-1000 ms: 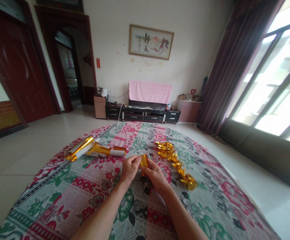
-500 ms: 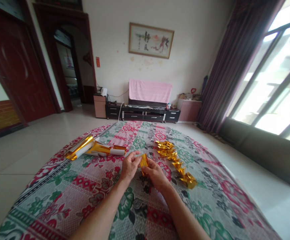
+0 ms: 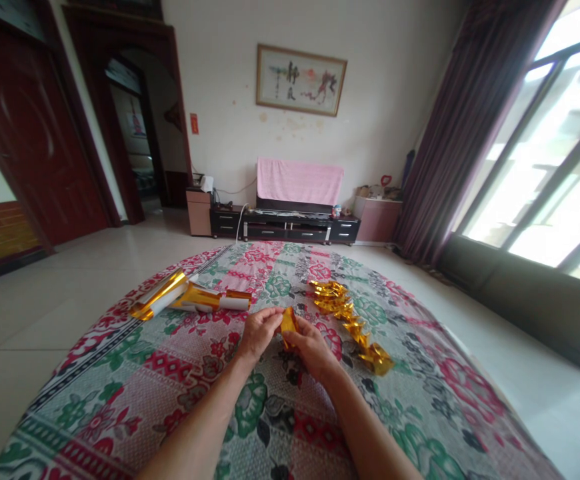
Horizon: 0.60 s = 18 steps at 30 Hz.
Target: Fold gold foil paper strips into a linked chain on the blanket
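Note:
Between my two hands is a small piece of shiny gold foil paper [image 3: 289, 323], partly folded. My left hand [image 3: 260, 331] pinches its upper left edge between thumb and fingers. My right hand [image 3: 311, 345] grips its right side, thumb on top and the other fingers mostly hidden behind. To the right lies a row of folded gold foil pieces [image 3: 353, 325] on the flowered cloth [image 3: 205, 400]. On the left, rolled gold foil sheets [image 3: 163, 297] with pale undersides rest on the same cloth.
Beyond the cloth stands a low black TV cabinet [image 3: 290, 231], with a pink towel [image 3: 300, 180] draped over what stands on it. A framed picture [image 3: 301, 80] hangs on the wall. A purple curtain [image 3: 450, 153] and windows are on the right, a dark red door [image 3: 35, 133] on the left.
My left fingers have drawn in and now pinch the foil's upper left edge. The right hand keeps its grip, and the other foil pieces lie as before.

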Motion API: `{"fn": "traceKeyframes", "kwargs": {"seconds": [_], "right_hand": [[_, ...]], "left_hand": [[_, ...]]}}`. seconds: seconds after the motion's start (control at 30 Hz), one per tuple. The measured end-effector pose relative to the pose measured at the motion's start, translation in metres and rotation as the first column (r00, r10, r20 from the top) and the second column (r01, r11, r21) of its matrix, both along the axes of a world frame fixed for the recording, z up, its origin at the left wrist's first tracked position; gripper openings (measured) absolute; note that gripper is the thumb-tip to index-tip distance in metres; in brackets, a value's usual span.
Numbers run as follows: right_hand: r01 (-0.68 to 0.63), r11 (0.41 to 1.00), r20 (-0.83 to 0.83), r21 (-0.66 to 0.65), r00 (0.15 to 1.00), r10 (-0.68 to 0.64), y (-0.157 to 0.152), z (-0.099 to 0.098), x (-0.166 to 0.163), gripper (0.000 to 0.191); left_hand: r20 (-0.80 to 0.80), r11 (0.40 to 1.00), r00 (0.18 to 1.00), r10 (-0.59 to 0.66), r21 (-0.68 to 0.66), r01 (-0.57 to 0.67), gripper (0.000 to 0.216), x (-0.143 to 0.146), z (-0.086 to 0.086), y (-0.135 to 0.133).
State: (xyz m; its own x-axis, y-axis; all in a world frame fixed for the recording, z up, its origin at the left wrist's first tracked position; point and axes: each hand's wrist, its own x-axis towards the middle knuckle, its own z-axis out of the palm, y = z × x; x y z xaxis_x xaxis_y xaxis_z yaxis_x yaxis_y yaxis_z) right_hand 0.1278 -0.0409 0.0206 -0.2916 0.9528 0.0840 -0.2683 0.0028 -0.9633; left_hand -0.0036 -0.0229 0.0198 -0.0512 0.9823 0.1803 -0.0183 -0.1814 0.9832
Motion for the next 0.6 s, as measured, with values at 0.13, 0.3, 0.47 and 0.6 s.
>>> {"fn": "traceKeyframes", "kwargs": {"seconds": [0.13,0.3,0.47,0.6], "right_hand": [[0.016,1.000,-0.008,0.016,1.000,-0.016,-0.0006,0.0005,-0.0001,0.032],[0.018,0.999,0.009,0.048,1.000,-0.018,-0.0035,0.0032,0.0003,0.037],[-0.044,0.995,0.013,0.094,0.999,0.043,-0.0032,0.0022,0.0031,0.043],[-0.048,0.994,0.011,0.096,0.999,0.047,-0.0020,0.0012,0.0036,0.046]], "left_hand": [[0.045,0.998,0.997,-0.064,0.014,0.063,0.033,-0.0001,0.0008,-0.0014],[0.054,0.999,0.998,-0.039,0.032,0.038,0.037,-0.0002,-0.0064,0.0031],[0.035,0.998,0.999,-0.012,0.067,0.010,0.035,-0.0024,-0.0064,0.0053],[0.024,0.996,0.999,-0.031,0.089,0.029,0.031,-0.0027,-0.0054,0.0055]]}}
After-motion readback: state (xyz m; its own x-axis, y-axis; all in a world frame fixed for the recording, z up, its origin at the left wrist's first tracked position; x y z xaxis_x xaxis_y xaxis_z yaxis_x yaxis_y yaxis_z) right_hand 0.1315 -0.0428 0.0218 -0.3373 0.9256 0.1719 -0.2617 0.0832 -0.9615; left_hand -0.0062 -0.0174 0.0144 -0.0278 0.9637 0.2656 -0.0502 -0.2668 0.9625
